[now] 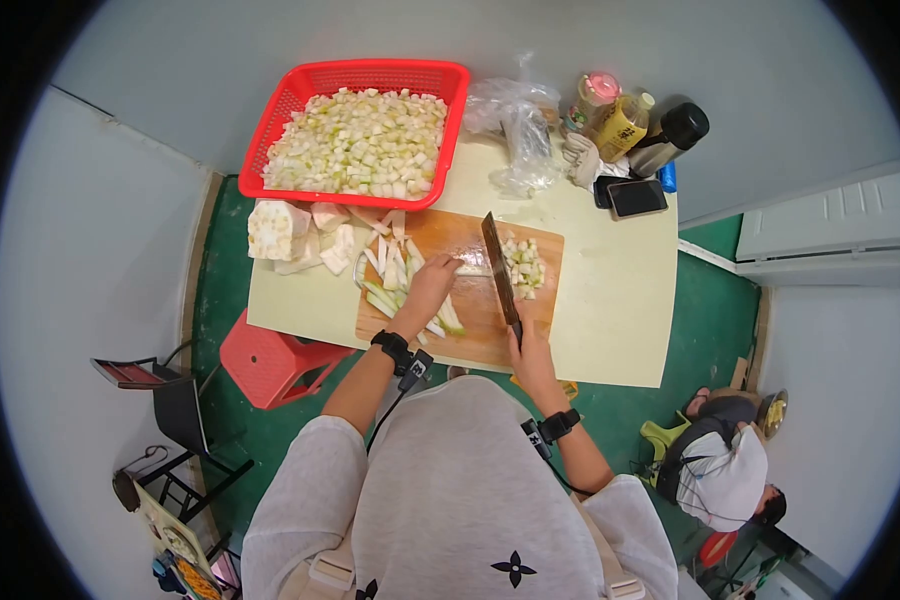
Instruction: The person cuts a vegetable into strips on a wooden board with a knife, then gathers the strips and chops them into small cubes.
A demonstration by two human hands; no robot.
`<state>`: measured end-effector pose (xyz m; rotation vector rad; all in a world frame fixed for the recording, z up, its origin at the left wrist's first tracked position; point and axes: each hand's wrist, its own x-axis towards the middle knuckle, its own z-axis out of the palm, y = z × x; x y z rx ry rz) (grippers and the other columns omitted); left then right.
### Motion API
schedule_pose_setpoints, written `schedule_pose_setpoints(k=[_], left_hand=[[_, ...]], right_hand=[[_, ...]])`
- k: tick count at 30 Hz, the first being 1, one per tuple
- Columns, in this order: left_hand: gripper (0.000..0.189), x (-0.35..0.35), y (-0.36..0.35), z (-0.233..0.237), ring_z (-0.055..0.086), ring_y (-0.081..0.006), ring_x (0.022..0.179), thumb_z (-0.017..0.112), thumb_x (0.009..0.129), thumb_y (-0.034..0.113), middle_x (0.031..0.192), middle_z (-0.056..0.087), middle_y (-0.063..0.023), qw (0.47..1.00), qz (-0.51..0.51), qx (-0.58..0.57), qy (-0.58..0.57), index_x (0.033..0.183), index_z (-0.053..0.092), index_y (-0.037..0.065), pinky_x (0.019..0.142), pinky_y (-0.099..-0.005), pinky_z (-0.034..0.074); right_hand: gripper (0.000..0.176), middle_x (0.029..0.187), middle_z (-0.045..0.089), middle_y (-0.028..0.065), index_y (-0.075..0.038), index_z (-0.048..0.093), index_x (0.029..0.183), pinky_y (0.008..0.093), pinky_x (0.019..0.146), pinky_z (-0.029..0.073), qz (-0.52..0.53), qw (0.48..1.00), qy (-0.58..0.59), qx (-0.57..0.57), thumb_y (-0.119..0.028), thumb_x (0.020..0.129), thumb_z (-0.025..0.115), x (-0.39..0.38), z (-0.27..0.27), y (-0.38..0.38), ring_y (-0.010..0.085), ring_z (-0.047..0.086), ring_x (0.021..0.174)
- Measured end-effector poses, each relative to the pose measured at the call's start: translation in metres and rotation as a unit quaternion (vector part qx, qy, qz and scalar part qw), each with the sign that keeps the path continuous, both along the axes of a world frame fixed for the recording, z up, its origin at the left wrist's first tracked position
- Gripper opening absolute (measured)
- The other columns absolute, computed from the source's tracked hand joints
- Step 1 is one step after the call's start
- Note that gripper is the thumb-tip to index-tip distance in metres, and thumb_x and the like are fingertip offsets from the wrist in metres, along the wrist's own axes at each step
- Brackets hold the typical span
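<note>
one pale table [610,300] stands against a grey wall [400,25] above a green floor [225,245]. on it lies a wooden cutting board [480,338], with pale strips [390,270] at its left and small cubes [526,268] at its right. the right hand's [533,352] fingers are closed around the handle of a knife [497,262]; the left hand's [432,284] are bent close together on a whitish strip [476,270] just left of the blade. behind, a red basket [375,65] holds diced pieces [360,145]. a red stool [270,362] stands left, and another person [722,475] sits well apart, right.
</note>
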<state>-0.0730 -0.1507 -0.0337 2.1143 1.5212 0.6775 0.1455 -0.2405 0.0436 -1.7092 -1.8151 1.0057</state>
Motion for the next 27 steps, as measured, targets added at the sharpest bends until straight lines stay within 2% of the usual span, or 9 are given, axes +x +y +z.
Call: schedule_pose_setpoints(k=[4,6,15,19,27], left_hand=[[0.028,0.002,0.001,0.001,0.058,-0.0327,0.098,0.060,0.080,0.000,0.099,0.062,-0.0140,1.000,0.013,0.008,0.012,0.108,0.064,0.003,0.084,-0.0401,0.049],[0.029,0.002,0.001,0.001,0.058,-0.0325,0.098,0.060,0.080,0.000,0.099,0.062,-0.0141,1.000,0.017,0.010,0.008,0.109,0.064,0.002,0.085,-0.0401,0.049],[0.029,0.004,0.002,0.002,0.058,-0.0322,0.098,0.062,0.080,0.002,0.099,0.062,-0.0134,1.000,0.020,0.009,0.018,0.109,0.064,0.003,0.084,-0.0399,0.050],[0.028,0.005,0.003,0.001,0.058,-0.0320,0.098,0.063,0.080,0.002,0.099,0.062,-0.0129,1.000,0.024,0.005,0.019,0.108,0.063,0.004,0.084,-0.0398,0.050],[0.029,0.008,0.005,0.000,0.058,-0.0312,0.096,0.065,0.079,0.004,0.099,0.062,-0.0118,0.999,0.017,0.002,0.036,0.107,0.062,0.004,0.080,-0.0397,0.050]], right_hand=[[0.056,0.096,0.062,0.0293,-0.014,0.032,0.148,0.0514,0.068,0.049,0.010,1.000,-0.017,-0.002,-0.009,0.095,0.052,0.002,-0.012,-0.007,0.0458,0.061,0.080],[0.057,0.093,0.063,0.0283,-0.013,0.031,0.148,0.0507,0.066,0.049,0.021,0.998,-0.015,0.055,-0.009,0.095,0.053,0.001,-0.015,-0.008,0.0447,0.062,0.078],[0.060,0.091,0.062,0.0288,-0.011,0.028,0.149,0.0508,0.065,0.049,0.014,1.000,-0.017,0.015,-0.009,0.095,0.052,-0.006,-0.007,-0.007,0.0451,0.061,0.076],[0.059,0.090,0.062,0.0288,-0.011,0.028,0.149,0.0512,0.065,0.048,0.010,1.000,0.003,0.030,-0.008,0.095,0.052,-0.008,-0.003,-0.006,0.0452,0.061,0.076],[0.055,0.091,0.061,0.0286,-0.009,0.030,0.148,0.0517,0.066,0.049,0.030,0.998,-0.054,0.008,-0.011,0.097,0.049,-0.013,-0.002,-0.003,0.0452,0.061,0.074]])
